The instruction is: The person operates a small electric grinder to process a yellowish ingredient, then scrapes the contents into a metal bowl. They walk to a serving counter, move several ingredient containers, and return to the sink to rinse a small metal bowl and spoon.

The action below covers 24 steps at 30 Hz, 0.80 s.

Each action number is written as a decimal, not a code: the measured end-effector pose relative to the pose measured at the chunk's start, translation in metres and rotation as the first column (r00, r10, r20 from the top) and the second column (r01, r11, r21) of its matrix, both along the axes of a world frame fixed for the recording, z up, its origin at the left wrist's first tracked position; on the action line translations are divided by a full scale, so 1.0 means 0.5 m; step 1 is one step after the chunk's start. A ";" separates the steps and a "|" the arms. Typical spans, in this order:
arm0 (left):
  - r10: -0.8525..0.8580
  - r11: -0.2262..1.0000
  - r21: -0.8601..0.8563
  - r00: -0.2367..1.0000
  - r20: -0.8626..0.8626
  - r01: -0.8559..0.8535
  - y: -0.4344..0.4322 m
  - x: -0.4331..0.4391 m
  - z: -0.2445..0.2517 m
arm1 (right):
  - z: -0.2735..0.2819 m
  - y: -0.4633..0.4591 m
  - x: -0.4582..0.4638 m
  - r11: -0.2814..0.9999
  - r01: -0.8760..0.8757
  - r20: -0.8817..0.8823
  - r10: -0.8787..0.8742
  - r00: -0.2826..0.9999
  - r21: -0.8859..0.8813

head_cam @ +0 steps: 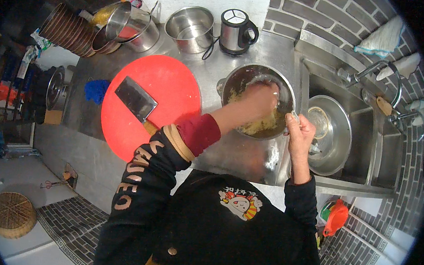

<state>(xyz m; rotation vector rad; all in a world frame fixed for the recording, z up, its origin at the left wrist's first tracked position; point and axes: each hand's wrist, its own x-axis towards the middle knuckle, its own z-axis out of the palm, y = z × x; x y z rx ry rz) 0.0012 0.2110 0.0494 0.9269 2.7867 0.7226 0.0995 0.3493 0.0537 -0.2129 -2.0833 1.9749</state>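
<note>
My left hand (261, 99) is inside a metal pot (235, 78), blurred, with its fingers partly lost in the blur. Pale yellow, crumbly food (259, 127) lies over the pot's bottom and clings to its wall. Whether the hand grips any of it cannot be told. At the pot's right rim, my right hand (301, 130) is closed on the small metal loop handle (294, 116). The pot stands on a stainless-steel counter (243, 157) beside the sink.
A cleaver (136, 98) lies on a round red cutting board (175, 79) left of the pot. Behind stand an electric kettle (236, 33) and an open steel pot (190, 30). The sink (360, 140) at right holds a steel basin (342, 142) under a curved faucet (399, 80).
</note>
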 end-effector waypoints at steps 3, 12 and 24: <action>-0.223 0.974 -0.048 0.975 0.018 0.223 -0.008 0.031 -0.001 | 0.003 -0.005 -0.002 1.000 -0.015 0.014 0.015 1.000 -0.012; 0.093 0.774 0.538 0.900 0.426 -0.334 -0.089 -0.013 0.005 | -0.050 0.019 -0.021 0.999 0.015 0.049 -0.013 0.999 -0.038; -0.378 0.200 0.523 0.428 0.821 -0.828 -0.176 -0.021 0.055 | -0.172 -0.023 -0.006 0.992 0.124 0.243 -0.113 0.963 -0.033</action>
